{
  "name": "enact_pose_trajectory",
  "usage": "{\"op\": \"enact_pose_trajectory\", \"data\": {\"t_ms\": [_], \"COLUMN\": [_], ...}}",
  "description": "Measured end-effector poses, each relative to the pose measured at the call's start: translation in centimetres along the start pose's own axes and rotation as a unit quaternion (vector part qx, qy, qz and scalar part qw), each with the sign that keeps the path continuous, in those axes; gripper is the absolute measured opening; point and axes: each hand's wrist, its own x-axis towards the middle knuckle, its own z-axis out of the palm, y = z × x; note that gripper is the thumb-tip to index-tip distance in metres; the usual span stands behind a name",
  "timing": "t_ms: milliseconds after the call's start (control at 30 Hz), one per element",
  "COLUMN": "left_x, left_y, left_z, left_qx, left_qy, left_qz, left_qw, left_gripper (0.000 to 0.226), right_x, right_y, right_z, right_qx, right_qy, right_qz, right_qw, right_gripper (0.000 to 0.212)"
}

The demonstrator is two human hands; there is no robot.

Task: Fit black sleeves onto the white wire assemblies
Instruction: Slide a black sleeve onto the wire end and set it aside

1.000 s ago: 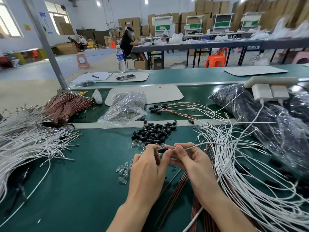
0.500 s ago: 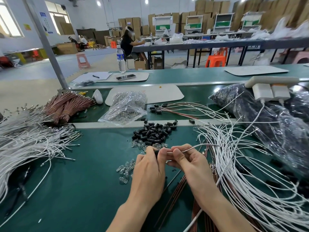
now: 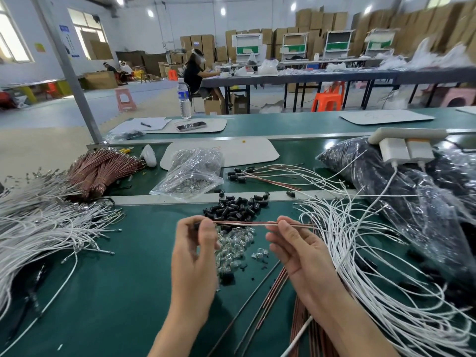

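Wire assembly [image 3: 244,222], white-and-brown pair: held taut just in front of the black sleeve pile [image 3: 234,208], above the bench [image 3: 128,279]. Left hand [image 3: 195,243] fingers pinch its dark end and right hand [image 3: 296,251] fingers pinch further along, probably to seat a sleeve.

Nothing legible here: the blue label on the water bottle [image 3: 183,96], the blue wall notice [image 3: 63,28] and faint scribbles on the white mat [image 3: 372,116] all blur out.
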Motion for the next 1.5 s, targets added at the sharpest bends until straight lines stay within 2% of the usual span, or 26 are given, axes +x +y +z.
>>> {"op": "enact_pose_trajectory", "data": {"t_ms": [200,333,600,700,767,833,900,967,1033,1067,1133,1200,1233,1333,1433,1500], "left_x": [0.9,2.0,7.7,13.2,15.7,16.0,14.8,13.1,10.9,9.6,6.9,4.7,3.7,1.4,0.3,0.0], "left_y": [1.3,2.1,2.5,2.9,2.9,1.8,1.0,0.8,1.5,1.8,2.6,3.2,3.3,3.4,4.0,4.2], "left_z": [-4.3,-5.7,-2.4,1.8,4.1,5.1,4.9,4.4,4.1,4.0,4.1,4.5,4.8,5.5,5.8,5.8], "left_qx": [-0.072,-0.111,-0.193,-0.197,-0.160,-0.042,0.064,0.121,0.216,0.282,0.406,0.511,0.550,0.611,0.629,0.626], "left_qy": [0.099,0.121,0.025,-0.024,-0.052,-0.094,-0.135,-0.201,-0.314,-0.379,-0.490,-0.528,-0.523,-0.479,-0.468,-0.466], "left_qz": [-0.017,-0.063,-0.195,-0.229,-0.260,-0.268,-0.242,-0.212,-0.181,-0.165,-0.135,-0.074,-0.034,0.038,0.042,0.036], "left_qw": [0.992,0.984,0.961,0.953,0.951,0.958,0.959,0.949,0.907,0.866,0.760,0.674,0.651,0.630,0.619,0.624], "left_gripper": [0.032,0.025,0.017,0.019,0.035,0.046,0.046,0.036,0.025,0.027,0.033,0.033,0.031,0.033,0.033,0.034], "right_x": [-0.2,0.0,5.4,11.1,13.3,13.8,13.2,12.3,11.3,10.8,9.9,9.0,8.7,7.8,7.2,7.0], "right_y": [-0.3,-1.2,-8.3,-12.1,-13.1,-12.9,-12.3,-11.5,-10.7,-10.3,-9.6,-9.0,-8.7,-7.9,-7.0,-6.5], "right_z": [0.7,1.0,2.9,3.9,3.6,2.2,0.5,-1.1,-2.4,-2.8,-3.3,-3.4,-3.4,-2.9,-2.2,-1.8], "right_qx": [-0.023,-0.076,-0.216,-0.210,-0.234,-0.255,-0.255,-0.263,-0.269,-0.275,-0.288,-0.300,-0.307,-0.336,-0.366,-0.383], "right_qy": [-0.018,-0.026,-0.049,-0.031,-0.005,0.031,0.048,0.062,0.081,0.090,0.093,0.084,0.079,0.063,0.054,0.054], "right_qz": [0.017,-0.013,-0.113,-0.088,-0.018,0.046,0.059,0.057,0.059,0.061,0.063,0.059,0.055,0.038,0.026,0.009], "right_qw": [0.999,0.997,0.969,0.973,0.972,0.965,0.964,0.961,0.958,0.955,0.951,0.948,0.947,0.939,0.929,0.922], "right_gripper": [0.020,0.020,0.023,0.029,0.037,0.043,0.037,0.032,0.027,0.026,0.024,0.021,0.021,0.018,0.018,0.019]}}
